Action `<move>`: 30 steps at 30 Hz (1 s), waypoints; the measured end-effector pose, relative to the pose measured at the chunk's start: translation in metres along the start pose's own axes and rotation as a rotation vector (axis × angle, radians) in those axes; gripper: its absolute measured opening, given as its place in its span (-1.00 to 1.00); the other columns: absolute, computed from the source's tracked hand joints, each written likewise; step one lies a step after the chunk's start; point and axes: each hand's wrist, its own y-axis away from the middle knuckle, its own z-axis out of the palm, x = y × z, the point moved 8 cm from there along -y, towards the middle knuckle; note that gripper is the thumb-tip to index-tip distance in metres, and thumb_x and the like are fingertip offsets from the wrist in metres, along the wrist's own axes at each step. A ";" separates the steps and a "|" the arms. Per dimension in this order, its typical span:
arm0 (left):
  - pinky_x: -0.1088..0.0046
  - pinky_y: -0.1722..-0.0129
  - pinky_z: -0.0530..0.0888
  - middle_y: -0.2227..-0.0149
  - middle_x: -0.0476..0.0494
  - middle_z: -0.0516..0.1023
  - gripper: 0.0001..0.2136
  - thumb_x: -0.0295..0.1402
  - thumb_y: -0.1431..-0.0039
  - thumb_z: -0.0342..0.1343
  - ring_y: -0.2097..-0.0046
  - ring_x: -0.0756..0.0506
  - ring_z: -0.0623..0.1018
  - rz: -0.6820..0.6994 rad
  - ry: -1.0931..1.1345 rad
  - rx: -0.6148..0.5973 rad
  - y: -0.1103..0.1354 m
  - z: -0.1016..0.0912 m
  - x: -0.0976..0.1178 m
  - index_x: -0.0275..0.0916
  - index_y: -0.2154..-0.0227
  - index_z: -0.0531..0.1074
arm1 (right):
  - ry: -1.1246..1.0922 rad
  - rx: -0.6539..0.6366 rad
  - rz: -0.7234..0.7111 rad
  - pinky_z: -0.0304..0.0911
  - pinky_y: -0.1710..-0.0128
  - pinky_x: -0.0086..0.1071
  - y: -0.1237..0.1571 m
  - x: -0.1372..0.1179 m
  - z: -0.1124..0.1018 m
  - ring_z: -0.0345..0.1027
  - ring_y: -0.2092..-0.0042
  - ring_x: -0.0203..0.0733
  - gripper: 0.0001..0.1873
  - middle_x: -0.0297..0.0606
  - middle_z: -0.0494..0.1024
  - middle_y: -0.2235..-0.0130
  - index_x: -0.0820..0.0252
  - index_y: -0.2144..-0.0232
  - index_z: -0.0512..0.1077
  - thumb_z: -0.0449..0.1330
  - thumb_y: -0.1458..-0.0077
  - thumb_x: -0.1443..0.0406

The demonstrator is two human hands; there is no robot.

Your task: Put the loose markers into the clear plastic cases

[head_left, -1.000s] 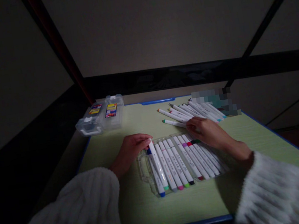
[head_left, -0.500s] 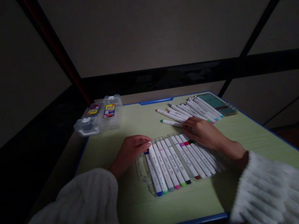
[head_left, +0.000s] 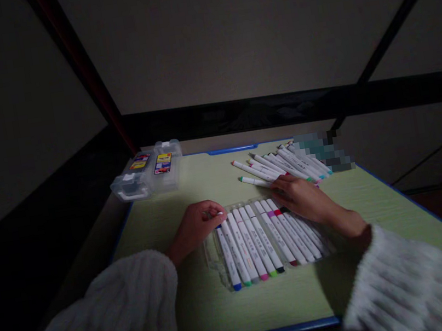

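Observation:
A clear plastic tray [head_left: 214, 263] lies in front of me with a row of white markers [head_left: 253, 243] in it, their ends in several colours. At its upper left corner, my left hand [head_left: 197, 227] pinches the top end of the leftmost blue-ended marker [head_left: 229, 258]. My right hand [head_left: 303, 197] bends over the tray's upper right part and covers the tops of some markers. Its closed fingertips are on the near end of a green-tipped marker [head_left: 253, 181], which points left; the grip itself is partly hidden.
Behind my right hand lies a loose pile of white markers [head_left: 287, 164], beside a blurred teal object [head_left: 320, 148]. Two clear cases with handles [head_left: 149, 173] stand at the far left edge. The pale green table [head_left: 226, 314] has a blue rim.
My left fingers have curled more tightly at the blue-ended marker, whose top sits slightly lower and nearer the tray. My right hand has hardly moved. The view has shifted slightly.

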 end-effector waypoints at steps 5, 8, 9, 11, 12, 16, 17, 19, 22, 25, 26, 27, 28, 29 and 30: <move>0.58 0.52 0.30 0.56 0.00 0.42 -0.91 -0.40 0.14 0.11 0.48 0.03 0.40 0.003 -0.019 0.023 -0.001 0.001 -0.004 -0.31 0.53 0.45 | 0.008 -0.013 -0.009 0.20 0.21 -0.37 0.000 -0.002 0.001 0.36 0.22 -0.13 -0.78 -0.11 0.46 0.26 0.27 0.25 0.39 -0.03 -0.12 0.35; 0.58 0.54 0.26 0.59 0.05 0.37 -0.91 -0.39 0.13 0.12 0.52 0.06 0.35 0.019 -0.053 0.038 -0.001 0.002 -0.006 -0.30 0.52 0.44 | 0.007 -0.021 -0.007 0.20 0.23 -0.37 0.000 -0.002 0.002 0.36 0.24 -0.14 -0.78 -0.11 0.45 0.27 0.27 0.26 0.38 -0.04 -0.13 0.34; 0.58 0.54 0.25 0.60 0.07 0.35 -0.92 -0.40 0.13 0.13 0.53 0.06 0.33 0.028 -0.069 0.045 -0.001 0.002 -0.005 -0.30 0.52 0.44 | 0.009 -0.025 -0.007 0.20 0.24 -0.37 0.000 -0.002 0.003 0.36 0.25 -0.14 -0.78 -0.12 0.45 0.27 0.26 0.26 0.38 -0.04 -0.13 0.33; 0.58 0.53 0.24 0.61 0.09 0.32 -0.93 -0.42 0.13 0.13 0.54 0.07 0.31 0.046 -0.104 0.057 0.000 0.003 -0.004 -0.30 0.51 0.44 | 0.010 -0.032 -0.008 0.20 0.25 -0.37 0.000 -0.002 0.003 0.36 0.26 -0.15 -0.79 -0.13 0.45 0.28 0.25 0.27 0.38 -0.04 -0.13 0.33; 0.57 0.53 0.24 0.61 0.09 0.31 -0.93 -0.42 0.13 0.14 0.54 0.07 0.31 0.054 -0.123 0.061 0.000 0.003 -0.003 -0.29 0.50 0.45 | 0.010 -0.033 -0.008 0.20 0.25 -0.36 0.000 -0.002 0.003 0.36 0.26 -0.15 -0.78 -0.13 0.45 0.28 0.25 0.27 0.38 -0.04 -0.13 0.33; 0.55 0.49 0.25 0.60 0.08 0.33 -0.92 -0.44 0.11 0.15 0.51 0.05 0.32 0.083 -0.186 0.082 0.002 0.004 -0.001 -0.29 0.47 0.45 | 0.004 -0.023 -0.009 0.21 0.24 -0.35 0.000 -0.002 0.002 0.36 0.24 -0.13 -0.78 -0.12 0.45 0.27 0.26 0.25 0.38 -0.03 -0.13 0.32; 0.54 0.48 0.26 0.58 0.07 0.34 -0.92 -0.45 0.11 0.16 0.50 0.04 0.33 0.096 -0.200 0.092 0.002 0.004 -0.001 -0.29 0.47 0.45 | 0.001 -0.020 -0.012 0.21 0.24 -0.35 0.000 -0.002 0.002 0.36 0.24 -0.13 -0.78 -0.12 0.45 0.26 0.26 0.25 0.38 -0.03 -0.13 0.32; 0.52 0.45 0.29 0.54 0.04 0.38 -0.91 -0.48 0.11 0.16 0.48 0.03 0.35 0.131 -0.228 0.106 0.003 0.004 0.001 -0.29 0.46 0.44 | -0.005 -0.018 -0.015 0.21 0.24 -0.34 0.000 -0.002 0.003 0.36 0.25 -0.13 -0.78 -0.12 0.45 0.26 0.26 0.25 0.38 -0.03 -0.13 0.32; 0.48 0.39 0.32 0.46 -0.01 0.42 -0.91 -0.49 0.10 0.15 0.44 0.01 0.37 0.178 -0.269 0.124 0.003 0.003 0.003 -0.28 0.45 0.42 | -0.012 -0.020 -0.013 0.21 0.23 -0.33 0.000 -0.001 0.004 0.36 0.24 -0.13 -0.78 -0.12 0.45 0.26 0.26 0.26 0.38 -0.03 -0.13 0.33; 0.39 0.25 0.35 0.33 -0.08 0.43 -0.84 -0.46 0.10 0.17 0.29 -0.06 0.40 0.226 -0.315 0.181 0.005 -0.004 0.007 -0.27 0.38 0.41 | -0.017 -0.020 -0.014 0.21 0.22 -0.33 0.000 0.000 0.004 0.36 0.24 -0.12 -0.79 -0.12 0.45 0.26 0.26 0.26 0.38 -0.03 -0.13 0.32; 0.34 0.18 0.35 0.28 -0.11 0.42 -0.79 -0.44 0.12 0.19 0.22 -0.09 0.40 0.246 -0.329 0.192 0.006 -0.006 0.009 -0.27 0.33 0.40 | -0.019 -0.019 -0.016 0.21 0.22 -0.33 0.000 0.000 0.004 0.36 0.24 -0.12 -0.79 -0.13 0.45 0.26 0.26 0.26 0.38 -0.03 -0.13 0.32; 0.30 0.11 0.33 0.23 -0.14 0.40 -0.73 -0.42 0.14 0.20 0.16 -0.12 0.38 0.261 -0.337 0.181 0.007 -0.006 0.010 -0.28 0.28 0.38 | -0.020 -0.016 -0.015 0.21 0.22 -0.33 0.000 0.001 0.003 0.36 0.23 -0.12 -0.79 -0.13 0.45 0.26 0.26 0.26 0.38 -0.03 -0.13 0.32; 0.27 0.06 0.30 0.19 -0.16 0.39 -0.67 -0.40 0.15 0.21 0.11 -0.14 0.37 0.263 -0.342 0.156 0.007 -0.006 0.011 -0.29 0.24 0.37 | -0.021 -0.013 -0.015 0.22 0.21 -0.33 0.000 0.001 0.003 0.36 0.23 -0.12 -0.78 -0.12 0.45 0.25 0.26 0.26 0.38 -0.03 -0.13 0.32; 0.25 0.02 0.28 0.16 -0.19 0.37 -0.63 -0.38 0.15 0.22 0.08 -0.16 0.35 0.252 -0.346 0.115 0.007 -0.004 0.010 -0.30 0.20 0.35 | -0.021 -0.011 -0.015 0.22 0.21 -0.33 0.001 0.002 0.003 0.36 0.22 -0.11 -0.78 -0.12 0.45 0.25 0.26 0.26 0.38 -0.03 -0.13 0.32; 0.23 0.00 0.26 0.14 -0.21 0.36 -0.59 -0.36 0.15 0.22 0.05 -0.17 0.34 0.233 -0.350 0.068 0.008 -0.001 0.009 -0.31 0.18 0.34 | -0.021 -0.010 -0.016 0.22 0.21 -0.32 0.001 0.002 0.003 0.36 0.22 -0.11 -0.78 -0.12 0.45 0.25 0.26 0.25 0.38 -0.03 -0.13 0.32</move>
